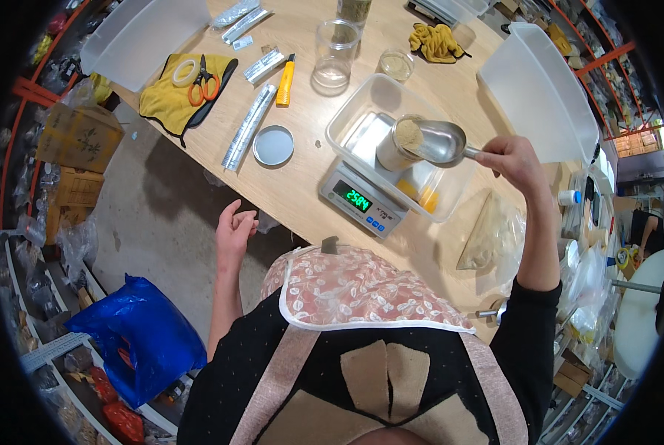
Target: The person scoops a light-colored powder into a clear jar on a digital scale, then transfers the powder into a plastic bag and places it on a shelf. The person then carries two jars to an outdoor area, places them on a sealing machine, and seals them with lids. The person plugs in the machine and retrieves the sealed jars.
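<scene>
My right hand (pixel 511 161) grips the handle of a metal scoop (pixel 447 142). The scoop's lip rests over or at the mouth of a clear jar (pixel 392 157), with tan powder (pixel 408 134) at the opening; whether lip and rim touch, I cannot tell. The jar stands in a translucent plastic bin (pixel 448 202), set on a digital scale (pixel 361 199) with a lit green display. Something yellow-orange (pixel 427 198) shows in the bin. Beside the table's near edge, my left hand (pixel 235 228) hangs with nothing in it, fingers loosely bent and apart.
Left on the table (pixel 302 193) are a round lid (pixel 274 144), a yellow utility knife (pixel 286 81), foil-like strips (pixel 249 127) and orange-handled scissors (pixel 203 83) on a yellow cloth (pixel 170 101). Behind the bin stand a clear jar (pixel 335 55) and a small dish (pixel 396 65). A plastic bag (pixel 495 233) lies right.
</scene>
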The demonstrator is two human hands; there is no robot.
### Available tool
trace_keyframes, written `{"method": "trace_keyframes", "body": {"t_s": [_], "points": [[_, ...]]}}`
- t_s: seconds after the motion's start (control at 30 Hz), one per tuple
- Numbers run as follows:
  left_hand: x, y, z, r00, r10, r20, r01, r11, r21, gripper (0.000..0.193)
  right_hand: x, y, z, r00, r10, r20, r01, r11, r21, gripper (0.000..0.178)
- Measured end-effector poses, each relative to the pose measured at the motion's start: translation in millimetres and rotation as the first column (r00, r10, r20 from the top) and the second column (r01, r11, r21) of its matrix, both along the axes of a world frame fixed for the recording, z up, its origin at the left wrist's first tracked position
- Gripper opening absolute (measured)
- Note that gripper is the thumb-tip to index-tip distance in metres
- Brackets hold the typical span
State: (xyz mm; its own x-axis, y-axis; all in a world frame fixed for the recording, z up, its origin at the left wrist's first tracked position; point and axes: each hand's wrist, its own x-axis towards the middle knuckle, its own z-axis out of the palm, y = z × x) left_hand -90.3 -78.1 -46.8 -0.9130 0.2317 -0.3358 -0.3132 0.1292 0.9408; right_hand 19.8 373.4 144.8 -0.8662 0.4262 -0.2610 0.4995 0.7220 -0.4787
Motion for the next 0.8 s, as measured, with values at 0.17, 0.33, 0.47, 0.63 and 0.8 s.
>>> {"method": "trace_keyframes", "body": {"t_s": [0.17, 0.33, 0.47, 0.63, 0.8], "points": [[2, -2, -1, 0.996, 0.083, 0.042, -0.083, 0.997, 0.0, 0.051, 40, 14, -22, 0.984, -0.161, -0.076, 0.148, 0.977, -0.15, 0.028], [3, 6, 4, 1.0, 0.002, 0.017, -0.002, 1.0, -0.011, 0.05, 82, 7, -55, 0.91, -0.35, -0.224, 0.198, 0.839, -0.506, 0.024], [2, 17, 8, 1.0, -0.026, -0.012, 0.025, 0.999, -0.028, 0.05, 102, -11, -65, 0.816, -0.508, -0.275, 0.339, 0.807, -0.483, 0.021], [3, 20, 11, 0.991, -0.134, 0.0, 0.134, 0.99, -0.043, 0.047, 83, -11, -84, 0.786, -0.456, -0.417, 0.191, 0.821, -0.538, 0.02], [14, 6, 13, 0.988, -0.156, 0.004, 0.156, 0.985, -0.077, 0.045, 103, -11, -89, 0.724, -0.531, -0.44, 0.206, 0.776, -0.596, 0.022]]}}
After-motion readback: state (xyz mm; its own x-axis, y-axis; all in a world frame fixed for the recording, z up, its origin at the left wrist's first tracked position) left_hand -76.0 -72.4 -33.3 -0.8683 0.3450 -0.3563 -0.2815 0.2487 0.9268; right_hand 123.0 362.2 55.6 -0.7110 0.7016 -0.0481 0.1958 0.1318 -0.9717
